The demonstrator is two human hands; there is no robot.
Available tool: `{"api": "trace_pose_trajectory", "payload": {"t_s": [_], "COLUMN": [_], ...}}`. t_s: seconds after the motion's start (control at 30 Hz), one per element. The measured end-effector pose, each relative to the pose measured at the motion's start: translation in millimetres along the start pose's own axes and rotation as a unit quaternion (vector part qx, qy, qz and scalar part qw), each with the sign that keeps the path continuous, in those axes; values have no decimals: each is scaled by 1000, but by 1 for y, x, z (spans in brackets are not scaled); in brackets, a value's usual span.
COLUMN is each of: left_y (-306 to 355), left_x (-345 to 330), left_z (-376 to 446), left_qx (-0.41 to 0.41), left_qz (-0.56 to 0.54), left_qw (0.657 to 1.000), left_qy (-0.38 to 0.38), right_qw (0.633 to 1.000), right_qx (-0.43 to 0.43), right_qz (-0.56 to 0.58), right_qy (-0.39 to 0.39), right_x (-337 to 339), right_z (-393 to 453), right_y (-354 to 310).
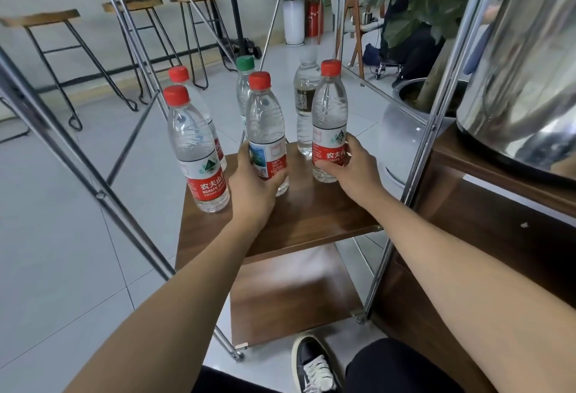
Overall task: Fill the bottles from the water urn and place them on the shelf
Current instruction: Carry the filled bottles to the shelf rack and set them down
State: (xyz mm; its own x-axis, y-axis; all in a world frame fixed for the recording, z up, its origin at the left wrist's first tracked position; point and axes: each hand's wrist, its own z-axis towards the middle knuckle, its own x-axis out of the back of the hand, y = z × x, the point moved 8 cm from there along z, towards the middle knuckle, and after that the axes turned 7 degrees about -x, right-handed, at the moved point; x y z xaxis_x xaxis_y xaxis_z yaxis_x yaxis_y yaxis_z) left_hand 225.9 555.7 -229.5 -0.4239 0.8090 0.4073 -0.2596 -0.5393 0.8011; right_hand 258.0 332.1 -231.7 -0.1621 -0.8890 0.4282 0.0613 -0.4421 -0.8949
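Several capped plastic water bottles stand upright on a brown wooden shelf (311, 221). My left hand (252, 186) grips the middle red-capped bottle (265, 118) around its label. My right hand (355, 171) grips the red-capped bottle on the right (329, 112) low on its red label. Both held bottles stand on the shelf board. Another red-capped bottle (194, 149) stands at the left front, one more (180, 76) behind it. A green-capped bottle (244, 80) and a clear-capped one (306, 99) stand at the back. The shiny steel water urn (526, 74) sits at the upper right.
Slanted metal rack poles (78, 155) frame the shelf on the left and on the right (430, 130). A lower wooden board (290, 292) lies beneath. A potted plant (417, 12) stands behind the rack. Bar stools (46, 21) stand on the tiled floor. My shoe (313, 364) shows below.
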Motion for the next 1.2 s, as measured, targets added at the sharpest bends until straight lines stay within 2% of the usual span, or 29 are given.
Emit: {"api": "trace_pose_trajectory", "payload": {"t_s": [0.2, 0.43, 0.6, 0.7, 0.83, 0.97, 1.1, 1.2], "left_y": [1, -2, 11, 32, 75, 133, 194, 237], "left_x": [-2, 1, 13, 18, 17, -1, -26, -45], "left_z": [-1, -20, -58, -83, -116, -154, -194, -219], "left_qx": [21, 53, 35, -9, -91, -219, -330, -383], "left_qz": [-5, 23, 90, 128, 187, 262, 283, 275], "left_qw": [1000, 996, 986, 975, 948, 892, 840, 816], "left_qy": [-3, -65, -135, -183, -242, -297, -325, -334], "right_qw": [1000, 998, 987, 965, 935, 901, 875, 850], "right_qx": [-25, -38, -20, 7, 43, 66, 52, 39], "right_qz": [-1, -22, -137, -243, -349, -428, -478, -515], "right_qy": [-9, -36, -82, -99, -52, 4, 59, 103], "right_x": [-2, 5, 12, 24, 58, 105, 160, 210], "right_z": [-4, -34, -78, -111, -163, -214, -253, -281], "right_y": [4, 2, -13, -19, -29, -33, -31, -36]}}
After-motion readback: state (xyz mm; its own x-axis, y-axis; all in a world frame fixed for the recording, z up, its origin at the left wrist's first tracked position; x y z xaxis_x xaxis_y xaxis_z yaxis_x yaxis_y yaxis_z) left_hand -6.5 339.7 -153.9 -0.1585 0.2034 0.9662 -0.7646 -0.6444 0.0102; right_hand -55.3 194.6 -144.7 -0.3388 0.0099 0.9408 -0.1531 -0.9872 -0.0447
